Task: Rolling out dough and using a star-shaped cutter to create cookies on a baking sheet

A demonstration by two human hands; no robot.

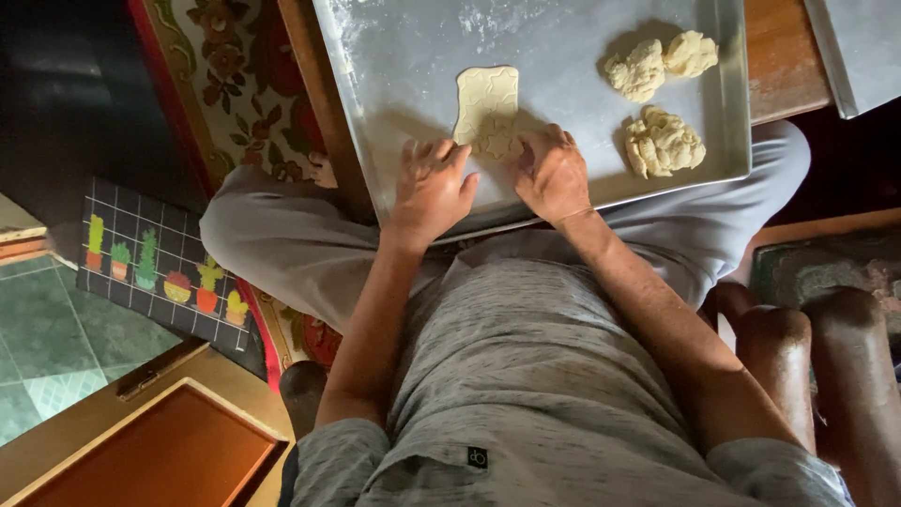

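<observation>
A flat rolled sheet of pale dough with cut-out shapes in it lies on a floured metal tray across my lap. My left hand rests on the tray at the dough's near left edge, fingertips touching it. My right hand presses on the dough's near right edge, fingers curled down over a small cut piece. Whether a cutter sits under either hand is hidden.
Three rough lumps of dough lie on the tray's right side: two at the far right and one nearer. A second metal tray stands at the top right. A cactus-pattern mat and patterned rug lie left.
</observation>
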